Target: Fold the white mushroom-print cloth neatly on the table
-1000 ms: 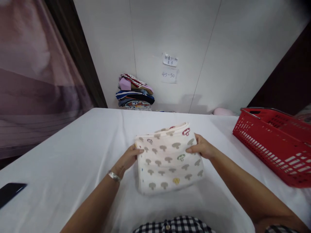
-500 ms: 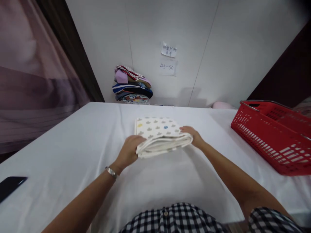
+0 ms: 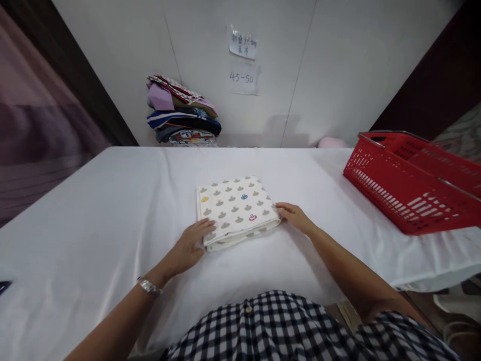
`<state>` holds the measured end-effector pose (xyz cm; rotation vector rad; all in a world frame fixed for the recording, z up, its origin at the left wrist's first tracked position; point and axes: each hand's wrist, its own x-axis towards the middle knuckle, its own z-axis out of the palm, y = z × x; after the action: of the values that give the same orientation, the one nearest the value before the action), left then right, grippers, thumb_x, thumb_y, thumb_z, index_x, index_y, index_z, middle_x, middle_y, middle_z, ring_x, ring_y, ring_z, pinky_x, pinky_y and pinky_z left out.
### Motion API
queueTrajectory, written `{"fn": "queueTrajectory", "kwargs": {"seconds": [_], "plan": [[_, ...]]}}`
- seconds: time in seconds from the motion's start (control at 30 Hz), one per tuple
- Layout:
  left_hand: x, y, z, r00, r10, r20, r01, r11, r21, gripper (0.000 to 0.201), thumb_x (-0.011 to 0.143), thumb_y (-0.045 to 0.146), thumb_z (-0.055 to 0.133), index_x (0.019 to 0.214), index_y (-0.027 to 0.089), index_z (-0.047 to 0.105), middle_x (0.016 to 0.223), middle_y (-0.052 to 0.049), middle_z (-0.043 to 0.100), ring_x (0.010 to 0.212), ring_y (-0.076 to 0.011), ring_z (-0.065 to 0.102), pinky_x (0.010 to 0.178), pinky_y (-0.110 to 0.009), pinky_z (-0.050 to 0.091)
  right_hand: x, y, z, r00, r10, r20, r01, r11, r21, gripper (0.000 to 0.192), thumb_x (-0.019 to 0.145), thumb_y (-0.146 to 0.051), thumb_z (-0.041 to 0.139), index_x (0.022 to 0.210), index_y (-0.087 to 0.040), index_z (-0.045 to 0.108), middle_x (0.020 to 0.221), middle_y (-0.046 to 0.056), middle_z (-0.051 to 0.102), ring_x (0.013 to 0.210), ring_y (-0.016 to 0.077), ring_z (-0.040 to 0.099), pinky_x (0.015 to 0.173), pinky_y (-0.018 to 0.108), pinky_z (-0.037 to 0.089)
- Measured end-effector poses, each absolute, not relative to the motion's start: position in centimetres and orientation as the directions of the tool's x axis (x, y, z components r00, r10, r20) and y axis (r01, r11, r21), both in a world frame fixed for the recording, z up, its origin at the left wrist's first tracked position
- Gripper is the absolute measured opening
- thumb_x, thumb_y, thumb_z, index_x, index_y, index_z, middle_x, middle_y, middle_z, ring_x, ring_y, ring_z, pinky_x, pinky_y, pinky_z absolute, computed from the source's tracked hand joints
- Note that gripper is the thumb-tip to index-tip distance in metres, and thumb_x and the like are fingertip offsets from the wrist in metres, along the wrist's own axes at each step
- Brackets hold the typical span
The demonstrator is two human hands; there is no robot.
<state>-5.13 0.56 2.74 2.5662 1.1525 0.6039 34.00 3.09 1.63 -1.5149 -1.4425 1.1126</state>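
A folded white cloth (image 3: 233,206) printed with grey shapes and a few coloured ones lies flat on the white-covered table (image 3: 124,210), its folded layers showing along the near edge. My left hand (image 3: 192,243) rests at its near left corner, fingers stretched over the top and thumb beside the edge. At the near right corner, my right hand (image 3: 295,216) touches the side of the cloth with its fingers extended. Neither hand is closed around the fabric.
A red plastic basket (image 3: 398,190) stands at the table's right. Against the wall behind is a pile of folded textiles (image 3: 184,113), below and left of two paper notes (image 3: 243,77). A dark object (image 3: 4,286) shows at the left edge.
The near side of the cloth has come down from its lifted, gaping position and now lies flat. My hands have loosened from its near corners. The view has also shifted.
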Motion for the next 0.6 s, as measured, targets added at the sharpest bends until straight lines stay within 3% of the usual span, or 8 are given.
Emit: {"fn": "queueTrajectory", "kwargs": {"seconds": [0.07, 0.17, 0.3, 0.43, 0.6], "plan": [[-5.0, 0.3, 3.2, 0.575, 0.792, 0.205, 0.675, -0.601, 0.429, 0.049, 0.079, 0.025, 0.048, 0.129, 0.025, 0.050, 0.136, -0.004, 0.052, 0.131, -0.0235, 0.040, 0.109, -0.045, 0.033, 33.6, 2.3, 1.6, -0.010, 1.000, 0.027, 0.401, 0.029, -0.915, 0.038, 0.078, -0.040, 0.059, 0.112, -0.023, 0.065, 0.108, 0.006, 0.067, 0.096, 0.0201, 0.061, 0.080, 0.034, 0.051], [-3.8, 0.1, 3.5, 0.522, 0.828, 0.205, 0.739, -0.559, 0.376, 0.044, 0.082, 0.042, 0.053, 0.123, 0.026, 0.054, 0.131, -0.006, 0.056, 0.127, -0.0264, 0.045, 0.109, -0.052, 0.025, 33.2, 1.5, 1.4, -0.116, 0.971, 0.208, 0.454, 0.238, -0.859, 0.038, 0.077, -0.038, 0.064, 0.114, -0.027, 0.064, 0.130, 0.006, 0.055, 0.119, 0.0229, 0.050, 0.093, 0.037, 0.046], [-1.7, 0.1, 3.1, 0.513, 0.800, 0.310, 0.747, -0.595, 0.298, 0.034, 0.084, 0.039, 0.054, 0.114, 0.025, 0.062, 0.119, -0.009, 0.062, 0.113, -0.0254, 0.054, 0.105, -0.051, 0.029, 33.1, 1.1, 0.9, -0.300, 0.907, 0.296, 0.512, 0.415, -0.752, 0.037, 0.077, -0.032, 0.067, 0.114, -0.030, 0.065, 0.134, 0.006, 0.052, 0.126, 0.0236, 0.044, 0.106, 0.043, 0.036], [-1.0, 0.6, 2.7, 0.504, 0.792, 0.345, 0.729, -0.604, 0.321, 0.030, 0.088, 0.035, 0.048, 0.109, 0.023, 0.065, 0.110, -0.008, 0.065, 0.103, -0.0234, 0.057, 0.094, -0.044, 0.039, 33.6, 1.2, 0.2, -0.273, 0.910, 0.313, 0.573, 0.415, -0.706, 0.033, 0.083, -0.026, 0.058, 0.116, -0.029, 0.064, 0.132, 0.006, 0.054, 0.123, 0.0224, 0.047, 0.105, 0.044, 0.038], [-1.0, 0.5, 2.8, 0.513, 0.791, 0.333, 0.720, -0.608, 0.334, 0.030, 0.090, 0.035, 0.045, 0.107, 0.025, 0.067, 0.105, -0.007, 0.066, 0.100, -0.0229, 0.057, 0.091, -0.043, 0.041, 34.0, 1.2, -0.8, -0.180, 0.952, 0.248, 0.543, 0.306, -0.782, 0.028, 0.083, -0.027, 0.057, 0.109, -0.029, 0.068, 0.128, 0.005, 0.057, 0.117, 0.0229, 0.053, 0.101, 0.043, 0.042]]}}
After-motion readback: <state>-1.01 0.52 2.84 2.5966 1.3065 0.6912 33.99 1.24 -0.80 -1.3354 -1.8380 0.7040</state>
